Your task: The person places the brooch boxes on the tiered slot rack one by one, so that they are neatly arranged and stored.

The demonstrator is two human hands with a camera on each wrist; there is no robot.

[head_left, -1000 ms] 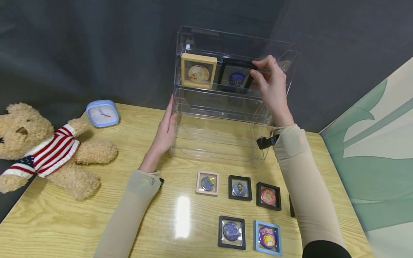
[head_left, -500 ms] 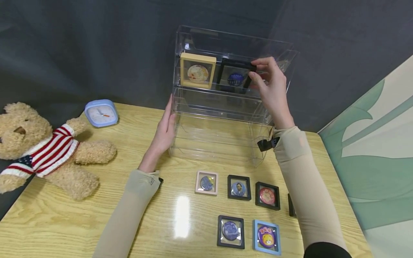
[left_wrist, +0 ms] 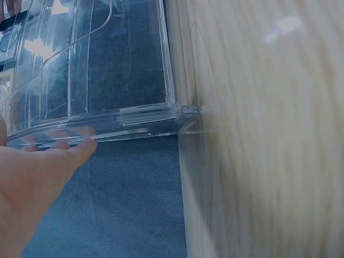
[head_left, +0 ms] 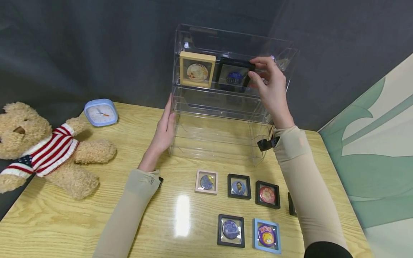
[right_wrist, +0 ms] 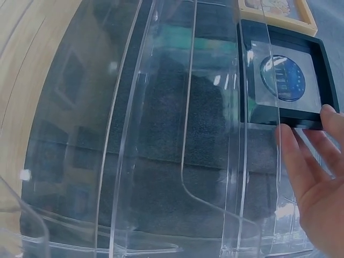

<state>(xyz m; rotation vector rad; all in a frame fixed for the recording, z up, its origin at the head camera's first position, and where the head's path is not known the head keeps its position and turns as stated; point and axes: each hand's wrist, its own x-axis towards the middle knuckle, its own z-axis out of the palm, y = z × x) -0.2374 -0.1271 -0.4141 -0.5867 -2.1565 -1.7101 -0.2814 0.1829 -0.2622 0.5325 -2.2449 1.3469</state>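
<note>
A clear acrylic display shelf (head_left: 219,114) with tiers stands at the back of the wooden table. On its top tier, a black square display frame (head_left: 234,78) with a dark blue round badge leans upright. My right hand (head_left: 272,89) pinches that frame's right edge between thumb and fingers; the right wrist view shows the fingertips on the black frame (right_wrist: 328,80). Left of it stands a yellow frame (head_left: 197,70) holding a pale round badge. My left hand (head_left: 163,132) rests with extended fingers along the shelf's left side, also seen below the shelf wall in the left wrist view.
Framed badges lie in front of the shelf: pink (head_left: 206,182), several black ones including one with a portrait (head_left: 239,187), and light blue (head_left: 266,236). The right forearm partly covers another black frame (head_left: 292,204). A blue clock (head_left: 101,112) and teddy bear (head_left: 55,150) are at left.
</note>
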